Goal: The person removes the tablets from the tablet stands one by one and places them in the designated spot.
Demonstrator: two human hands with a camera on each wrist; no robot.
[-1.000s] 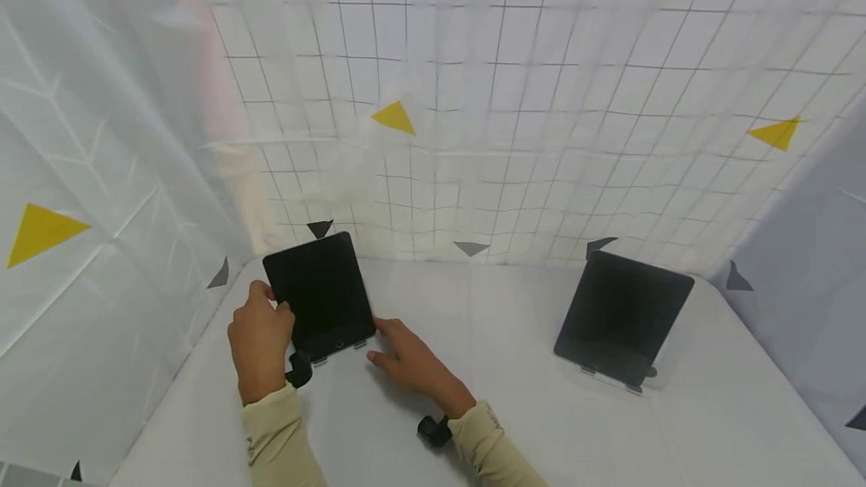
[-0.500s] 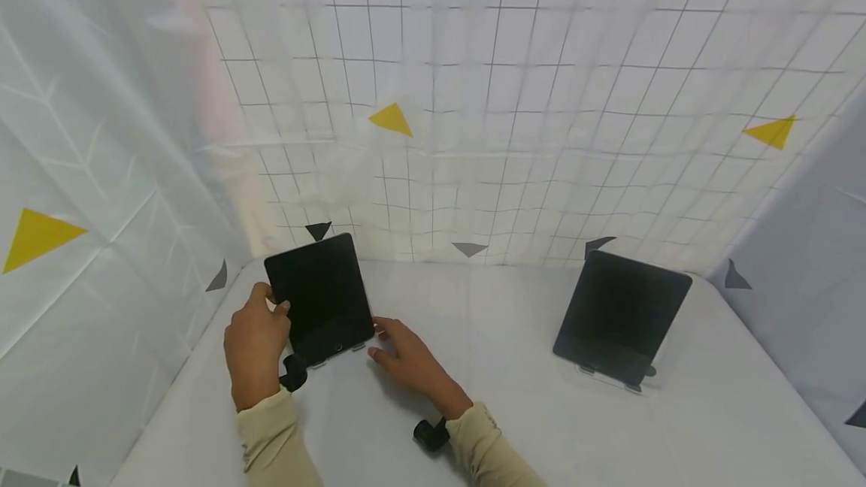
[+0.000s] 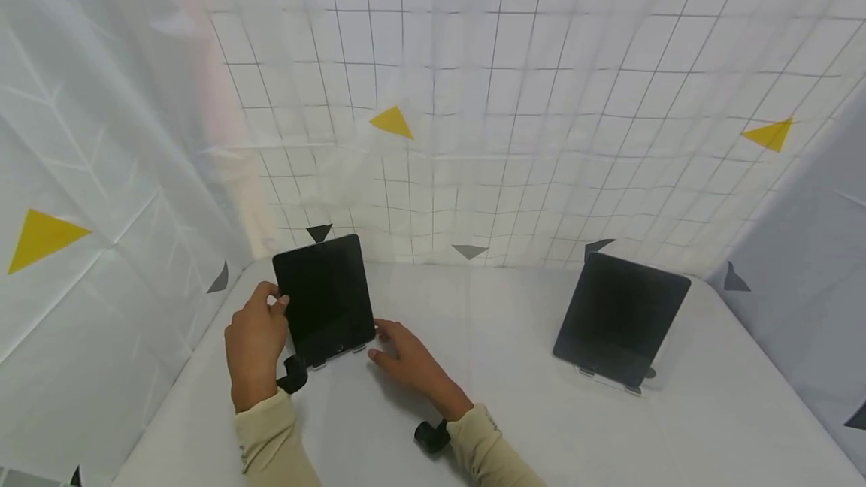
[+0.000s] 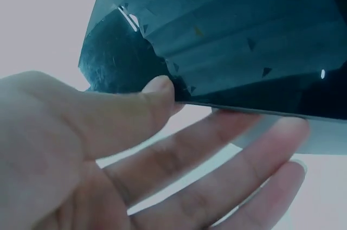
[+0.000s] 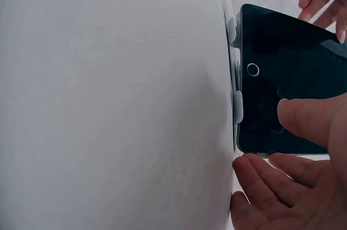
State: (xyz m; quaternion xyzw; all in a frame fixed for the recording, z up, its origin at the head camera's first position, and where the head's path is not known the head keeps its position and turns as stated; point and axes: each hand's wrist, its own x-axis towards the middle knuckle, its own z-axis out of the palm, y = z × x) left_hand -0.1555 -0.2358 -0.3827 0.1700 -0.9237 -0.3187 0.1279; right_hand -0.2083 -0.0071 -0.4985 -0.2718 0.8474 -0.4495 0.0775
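The left tablet (image 3: 328,299), its screen dark and its round home button (image 5: 253,70) at the near end, is propped at a backward tilt on a stand (image 3: 319,365) at the far left of the white-covered table (image 3: 514,412). Its near edge is held by two small lips of the stand. The left edge is lightly pinched by the left hand (image 3: 255,344): the thumb is laid on the front rim, the index fingertip is tucked behind, and the remaining fingers are spread below. The near right corner is met by the fingertips of the right hand (image 3: 413,363); its thumb is held wide of the fingers, in front of the tablet, and contact of that thumb with the screen cannot be told. A black device (image 3: 431,437) is worn on the right wrist. On the right side, well apart, a right tablet (image 3: 619,318) is noted, leaning on a clear stand (image 3: 634,389). Yellow triangles (image 3: 392,122) are seen on the far wall.
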